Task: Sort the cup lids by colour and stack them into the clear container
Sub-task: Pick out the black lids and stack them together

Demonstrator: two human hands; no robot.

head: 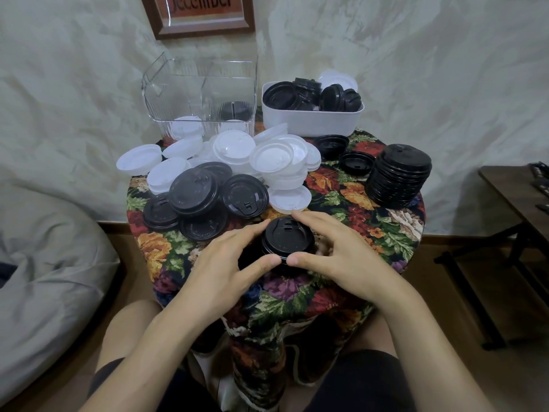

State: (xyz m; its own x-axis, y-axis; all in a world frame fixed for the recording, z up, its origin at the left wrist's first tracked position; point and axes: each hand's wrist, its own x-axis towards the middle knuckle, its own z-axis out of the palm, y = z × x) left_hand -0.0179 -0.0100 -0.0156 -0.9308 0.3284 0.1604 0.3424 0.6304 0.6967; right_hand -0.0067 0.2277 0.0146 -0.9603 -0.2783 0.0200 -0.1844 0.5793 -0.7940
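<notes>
Fingers of left hand (234,263) and right hand (335,251) curl round a short stack of black plastic cup lids (286,237), hiding its base, on floral cloth (341,203); clear ribbed plastic container (202,93) stands behind.

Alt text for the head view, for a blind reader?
The left hand and right hand grip a small black lid stack on a floral table. Behind: loose white lids, loose black lids, a tall black stack, a clear container, a white bin of lids.

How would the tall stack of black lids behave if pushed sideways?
The stack is tall and slightly uneven, so it may topple. Its thin plastic is probably light. The woven tablecloth likely grips, favouring tipping over sliding.
</notes>
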